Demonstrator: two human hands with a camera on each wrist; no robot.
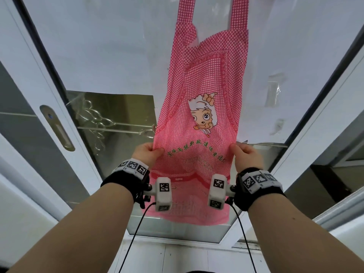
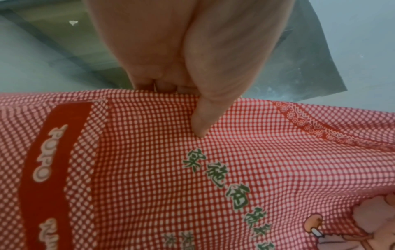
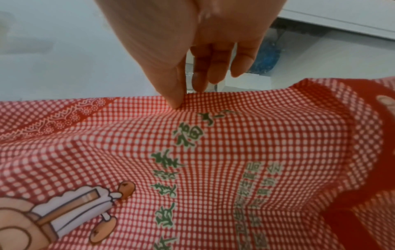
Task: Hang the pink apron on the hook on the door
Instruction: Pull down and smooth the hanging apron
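Pink apron (image 1: 199, 107) hangs down the middle of the head view against the glass door (image 1: 110, 46), its two neck straps running up out of the top edge of the frame, so whatever carries them is out of sight. The checked cloth bears a cartoon lamb print at its centre and an arc of green characters below that.

Both hands hold the cloth at the level of that green lettering, in the lower middle of the frame. The left hand (image 1: 146, 153) pinches the left side edge: in the left wrist view its thumb (image 2: 203, 118) lies on the front of the fabric while the fingers curl behind the hem. The right hand (image 1: 246, 154) pinches the right side edge, its thumb (image 3: 171, 88) pressed on the front and fingers behind. Between the two grips the cloth spans flat, and the lower hem hangs below the wrists.
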